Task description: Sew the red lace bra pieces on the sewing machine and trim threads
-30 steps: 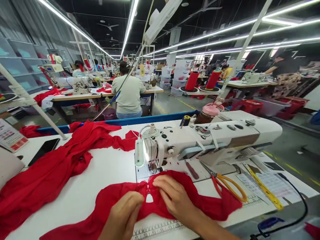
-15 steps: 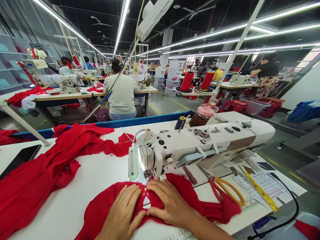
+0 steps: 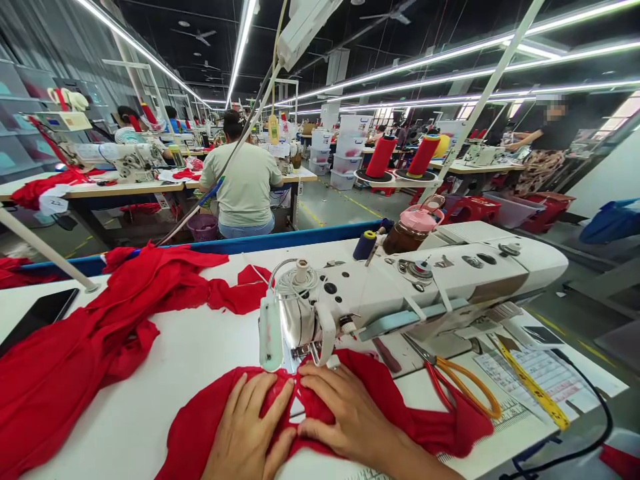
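Red knit fabric (image 3: 400, 417) lies flat under both palms at the needle of a white sewing machine (image 3: 400, 287) — left hand (image 3: 250, 433) and right hand (image 3: 350, 417) spread, fingers pressing the cloth into line. Feeding it under the foot looks next, calling for steady guidance. Scissors (image 3: 460, 380) rest on the white table (image 3: 200, 347) — a busy factory floor beyond.

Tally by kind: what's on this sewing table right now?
Hands on the fabric: 2, left hand, right hand
Red fabric pieces: 2, one under the hands, one pile at left
Sewing machine: 1
Scissors: 1
Yellow tape measure: 1
Phone: 1
Total: 8
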`<state>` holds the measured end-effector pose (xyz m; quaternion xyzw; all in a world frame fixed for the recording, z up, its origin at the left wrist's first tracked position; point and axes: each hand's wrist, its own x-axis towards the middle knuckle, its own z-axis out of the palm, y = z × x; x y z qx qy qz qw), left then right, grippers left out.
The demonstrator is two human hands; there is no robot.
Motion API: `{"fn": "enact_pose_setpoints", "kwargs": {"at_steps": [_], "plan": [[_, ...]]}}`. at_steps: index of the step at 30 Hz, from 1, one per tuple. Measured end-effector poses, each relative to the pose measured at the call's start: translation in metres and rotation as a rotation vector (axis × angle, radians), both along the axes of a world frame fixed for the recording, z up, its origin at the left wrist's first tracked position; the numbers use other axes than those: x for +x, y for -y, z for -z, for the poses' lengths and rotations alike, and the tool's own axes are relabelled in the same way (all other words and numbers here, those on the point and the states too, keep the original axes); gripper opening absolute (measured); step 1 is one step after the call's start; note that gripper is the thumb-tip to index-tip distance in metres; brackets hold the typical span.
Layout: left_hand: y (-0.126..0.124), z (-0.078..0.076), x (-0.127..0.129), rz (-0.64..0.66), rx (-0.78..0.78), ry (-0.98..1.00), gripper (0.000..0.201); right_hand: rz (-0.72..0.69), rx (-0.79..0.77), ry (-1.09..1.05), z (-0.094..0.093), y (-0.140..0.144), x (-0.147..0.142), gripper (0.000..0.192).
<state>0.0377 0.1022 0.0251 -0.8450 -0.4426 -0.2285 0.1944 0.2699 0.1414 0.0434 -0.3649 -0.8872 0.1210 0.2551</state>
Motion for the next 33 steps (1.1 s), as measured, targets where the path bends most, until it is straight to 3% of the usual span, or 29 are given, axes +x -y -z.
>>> {"fn": "enact_pose_setpoints", "kwargs": {"at_steps": [7, 15, 19, 22, 26, 33], "plan": [[0.001, -0.002, 0.002, -0.023, 0.010, -0.034, 0.049, 0.007, 0.000, 0.005, -0.001, 0.000, 0.000, 0.049], [0.004, 0.002, 0.001, -0.040, -0.100, 0.049, 0.054, -0.026, -0.004, 0.013, 0.001, -0.002, -0.001, 0.049], [0.003, 0.004, -0.002, -0.043, -0.289, 0.243, 0.046, -0.043, 0.051, -0.042, 0.002, -0.003, -0.001, 0.047], [-0.007, -0.005, -0.001, -0.104, -0.478, 0.394, 0.040, -0.084, 0.154, -0.104, 0.002, -0.004, -0.003, 0.030], [-0.028, -0.027, 0.009, -0.172, -0.644, 0.392, 0.031, -0.131, 0.253, -0.136, 0.000, -0.001, -0.006, 0.004], [-0.047, -0.042, 0.021, -0.301, -0.888, 0.356, 0.014, -0.193, 0.361, -0.119, 0.000, 0.003, -0.008, 0.007]]}}
